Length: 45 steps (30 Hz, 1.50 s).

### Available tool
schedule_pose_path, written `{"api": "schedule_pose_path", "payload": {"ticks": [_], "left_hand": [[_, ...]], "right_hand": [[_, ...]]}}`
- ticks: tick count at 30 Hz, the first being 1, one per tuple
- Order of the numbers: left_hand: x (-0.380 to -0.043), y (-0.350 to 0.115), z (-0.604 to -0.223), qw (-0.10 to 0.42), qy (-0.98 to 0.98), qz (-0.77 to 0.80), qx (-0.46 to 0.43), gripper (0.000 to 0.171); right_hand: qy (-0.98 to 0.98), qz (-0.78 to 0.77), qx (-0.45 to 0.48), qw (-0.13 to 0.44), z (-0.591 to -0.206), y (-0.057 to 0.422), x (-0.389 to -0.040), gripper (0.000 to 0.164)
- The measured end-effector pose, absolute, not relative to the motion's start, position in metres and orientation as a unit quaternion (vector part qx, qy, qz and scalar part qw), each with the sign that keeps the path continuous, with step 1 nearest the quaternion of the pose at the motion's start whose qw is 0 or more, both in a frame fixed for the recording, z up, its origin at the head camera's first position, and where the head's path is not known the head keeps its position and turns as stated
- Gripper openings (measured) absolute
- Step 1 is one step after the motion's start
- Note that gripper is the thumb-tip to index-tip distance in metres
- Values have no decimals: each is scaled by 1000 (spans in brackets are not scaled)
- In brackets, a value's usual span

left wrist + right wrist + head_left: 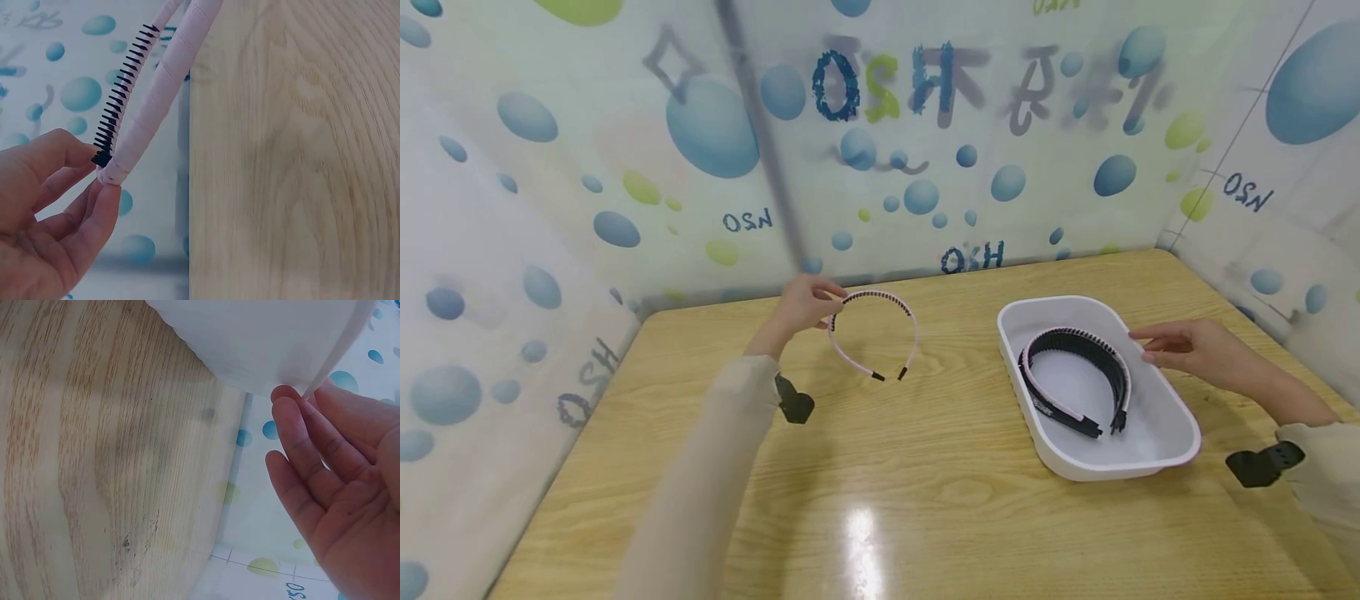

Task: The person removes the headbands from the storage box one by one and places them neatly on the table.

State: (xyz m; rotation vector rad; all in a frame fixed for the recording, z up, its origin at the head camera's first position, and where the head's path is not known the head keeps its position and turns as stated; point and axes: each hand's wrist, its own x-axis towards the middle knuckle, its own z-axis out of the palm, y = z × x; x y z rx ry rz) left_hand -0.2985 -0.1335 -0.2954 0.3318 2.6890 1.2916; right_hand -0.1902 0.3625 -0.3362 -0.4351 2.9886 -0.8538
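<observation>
Over the left part of the table, my left hand (805,307) pinches one side of a pink headband (916,333). Its black tipped ends point down toward me. Up close in the left wrist view, the pink wrapped band (156,94) shows a row of black comb teeth (128,75) along its inside, with thumb and fingertips closed on it. My right hand (1195,350) grips the right rim of a white plastic bin (1150,433). In the right wrist view, the thumb is at the rim and fingertips (290,422) lie against the outer wall. Several nested headbands (1078,340), black and pink, lie inside the bin.
The wooden table (910,467) runs back to a curtain (895,167) printed with blue and green bubbles, which also hangs at both sides. Dark bands with black pieces are on both wrists, the left one (793,402) near the sleeve cuff.
</observation>
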Motion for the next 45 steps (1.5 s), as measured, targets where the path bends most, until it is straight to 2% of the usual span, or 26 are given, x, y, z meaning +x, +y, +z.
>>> {"api": "schedule_pose_path", "payload": {"ticks": [26,45], "left_hand": [[-288,-223,-311,94,905,398,115,30],[-288,-268,-323,102,906,394,112,35]], "right_hand": [[953,-273,-133,6,-337,364,-191,39],[953,-273,-135,6,-337,364,-191,38]]}}
